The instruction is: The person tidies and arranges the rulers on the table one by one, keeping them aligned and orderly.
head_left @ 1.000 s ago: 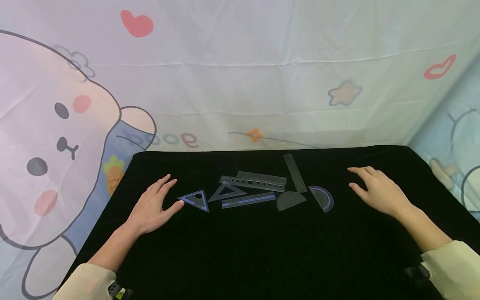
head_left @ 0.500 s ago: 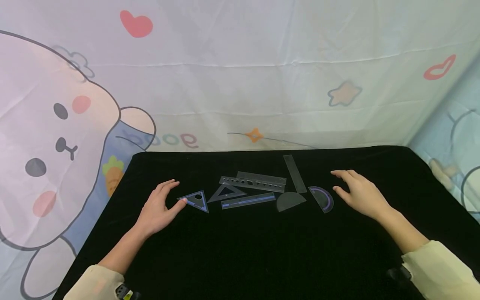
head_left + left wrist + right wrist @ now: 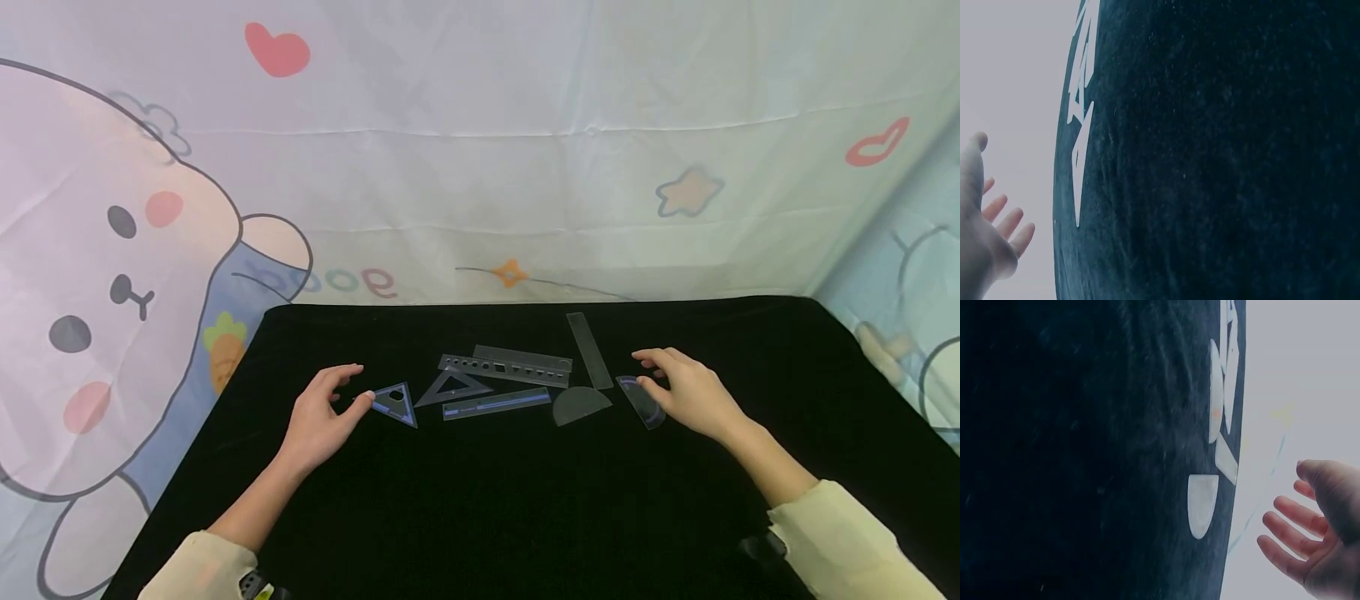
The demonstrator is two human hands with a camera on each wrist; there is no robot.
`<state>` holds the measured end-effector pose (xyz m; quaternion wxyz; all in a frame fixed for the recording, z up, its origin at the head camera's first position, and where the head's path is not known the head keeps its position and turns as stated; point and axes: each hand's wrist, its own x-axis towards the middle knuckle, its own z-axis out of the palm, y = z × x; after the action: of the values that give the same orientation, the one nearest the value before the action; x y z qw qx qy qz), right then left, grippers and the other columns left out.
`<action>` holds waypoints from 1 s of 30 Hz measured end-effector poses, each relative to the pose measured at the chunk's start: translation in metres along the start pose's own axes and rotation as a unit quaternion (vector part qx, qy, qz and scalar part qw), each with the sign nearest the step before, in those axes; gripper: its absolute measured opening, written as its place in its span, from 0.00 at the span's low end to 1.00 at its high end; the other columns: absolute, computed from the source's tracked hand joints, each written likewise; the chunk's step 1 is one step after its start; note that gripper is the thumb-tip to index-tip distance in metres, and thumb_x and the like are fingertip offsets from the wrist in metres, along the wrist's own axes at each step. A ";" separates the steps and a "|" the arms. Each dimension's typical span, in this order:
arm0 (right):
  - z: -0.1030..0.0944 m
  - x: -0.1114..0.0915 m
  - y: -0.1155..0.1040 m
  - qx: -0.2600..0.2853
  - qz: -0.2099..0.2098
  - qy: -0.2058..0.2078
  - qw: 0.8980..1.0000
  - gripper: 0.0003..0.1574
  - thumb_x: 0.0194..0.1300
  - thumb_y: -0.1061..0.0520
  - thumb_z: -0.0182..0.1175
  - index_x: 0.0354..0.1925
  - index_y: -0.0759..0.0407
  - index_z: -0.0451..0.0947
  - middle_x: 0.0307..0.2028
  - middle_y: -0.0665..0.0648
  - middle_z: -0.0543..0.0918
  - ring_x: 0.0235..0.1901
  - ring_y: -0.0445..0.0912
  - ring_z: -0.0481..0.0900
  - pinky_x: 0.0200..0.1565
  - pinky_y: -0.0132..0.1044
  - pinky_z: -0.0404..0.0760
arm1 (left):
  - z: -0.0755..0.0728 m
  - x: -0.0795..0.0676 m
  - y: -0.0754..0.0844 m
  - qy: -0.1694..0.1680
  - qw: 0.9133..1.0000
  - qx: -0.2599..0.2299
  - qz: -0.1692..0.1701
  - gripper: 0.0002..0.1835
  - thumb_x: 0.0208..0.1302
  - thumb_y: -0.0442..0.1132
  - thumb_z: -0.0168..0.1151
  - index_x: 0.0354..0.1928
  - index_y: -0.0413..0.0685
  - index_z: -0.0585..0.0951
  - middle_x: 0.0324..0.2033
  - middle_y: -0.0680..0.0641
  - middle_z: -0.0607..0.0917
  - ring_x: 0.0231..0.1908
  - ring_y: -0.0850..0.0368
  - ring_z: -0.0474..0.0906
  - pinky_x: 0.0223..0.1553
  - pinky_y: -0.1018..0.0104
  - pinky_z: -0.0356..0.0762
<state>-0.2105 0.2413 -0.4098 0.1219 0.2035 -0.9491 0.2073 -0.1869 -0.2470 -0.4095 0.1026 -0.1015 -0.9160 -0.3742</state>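
My left hand (image 3: 321, 421) hovers at the left with fingers relaxed, its thumb tip overlapping the corner of a blue-marked set square (image 3: 397, 407) in the head view. On the right, my right hand (image 3: 693, 396) is held over a purple-marked protractor (image 3: 637, 402), covering part of it. Both hands hold nothing; each wrist view shows the hand (image 3: 988, 231) or hand (image 3: 1316, 534) raised with loose fingers. Between them lie a clear set square (image 3: 442, 392), a blue-striped ruler (image 3: 495, 404), a ruler with holes (image 3: 510, 370) and a plain half-round protractor (image 3: 579, 406).
A clear ruler (image 3: 590, 350) lies slanted toward the back, and another clear ruler (image 3: 525, 357) lies partly under the one with holes. Everything rests on a black cloth-covered table (image 3: 487, 517). Behind its far edge hangs a pale printed curtain (image 3: 465, 150).
My right hand has moved left, from beside the purple-marked protractor to over it. My left hand has shifted slightly right. The drawing tools have stayed in place.
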 end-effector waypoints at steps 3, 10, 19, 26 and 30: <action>0.004 0.004 -0.004 0.014 0.007 0.000 1.000 0.22 0.62 0.58 0.58 0.55 0.61 0.71 0.46 0.63 0.78 0.40 0.54 0.80 0.35 0.46 0.81 | 0.003 0.001 0.002 -0.001 1.000 -0.016 -0.021 0.23 0.64 0.50 0.55 0.58 0.48 0.71 0.56 0.43 0.71 0.55 0.46 0.69 0.52 0.48 0.72; 0.011 0.012 -0.014 0.057 0.014 -0.010 0.998 0.20 0.63 0.59 0.57 0.53 0.64 0.72 0.44 0.63 0.80 0.38 0.52 0.81 0.37 0.47 0.81 | 0.010 0.003 0.007 -0.020 0.995 -0.061 -0.072 0.23 0.65 0.51 0.53 0.57 0.49 0.71 0.56 0.44 0.72 0.54 0.48 0.72 0.52 0.52 0.74; 0.023 0.022 -0.022 0.092 0.039 -0.038 0.994 0.18 0.65 0.58 0.55 0.51 0.64 0.73 0.42 0.61 0.82 0.39 0.52 0.81 0.39 0.45 0.81 | 0.021 0.007 0.016 -0.048 0.989 -0.088 -0.110 0.19 0.66 0.48 0.52 0.56 0.49 0.72 0.54 0.45 0.75 0.53 0.50 0.74 0.47 0.56 0.77; 0.033 0.029 -0.031 0.120 0.056 -0.061 0.989 0.18 0.65 0.58 0.54 0.52 0.64 0.73 0.42 0.61 0.81 0.40 0.52 0.81 0.38 0.43 0.81 | 0.032 0.009 0.025 -0.071 0.979 -0.120 -0.152 0.19 0.66 0.46 0.52 0.56 0.47 0.72 0.52 0.43 0.76 0.51 0.49 0.75 0.46 0.58 0.77; 0.038 0.034 -0.038 0.126 0.056 -0.067 0.988 0.19 0.66 0.57 0.53 0.52 0.64 0.73 0.43 0.61 0.82 0.41 0.52 0.81 0.39 0.44 0.81 | 0.038 0.010 0.029 -0.078 0.974 -0.123 -0.173 0.18 0.66 0.46 0.52 0.56 0.48 0.72 0.49 0.44 0.76 0.45 0.50 0.77 0.40 0.63 0.77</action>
<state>-0.2292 0.1813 -0.4194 0.0193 0.1776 -0.9313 0.3173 -0.1933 -0.1989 -0.4136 -0.0487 0.0175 -0.8717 -0.4873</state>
